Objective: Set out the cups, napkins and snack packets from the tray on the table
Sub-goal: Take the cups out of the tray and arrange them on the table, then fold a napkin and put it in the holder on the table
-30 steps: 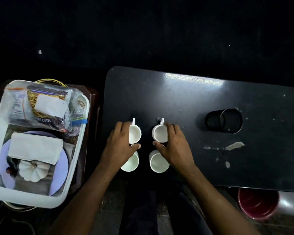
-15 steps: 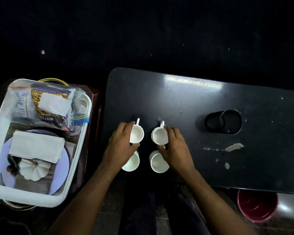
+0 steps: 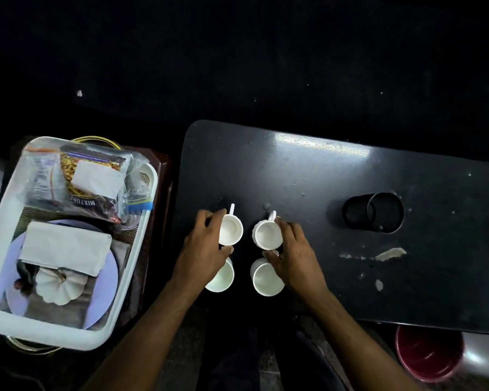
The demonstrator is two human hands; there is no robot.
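Note:
Several white cups stand in a square on the black table (image 3: 308, 170). My left hand (image 3: 202, 249) wraps the far left cup (image 3: 232, 229), whose handle points away from me. My right hand (image 3: 292, 251) grips the far right cup (image 3: 267, 235) from its right side. The near left cup (image 3: 222, 277) and near right cup (image 3: 266, 277) sit just below, partly covered by my hands. At the left, the white tray (image 3: 0, 317) holds clear snack packets (image 3: 79, 184), a folded white napkin (image 3: 65, 248) and a white pumpkin-shaped piece (image 3: 58, 287).
A black mesh cylinder (image 3: 374, 213) lies on its side on the table's right half. White flakes (image 3: 390, 253) mark the tabletop near it. A red bucket (image 3: 426, 354) stands on the floor beneath the table's front right edge. The tray rests on a brown stand (image 3: 160, 176).
My left hand has nudged the far left cup slightly right and away, and its handle has turned a little. My right hand has kept its grip on the far right cup.

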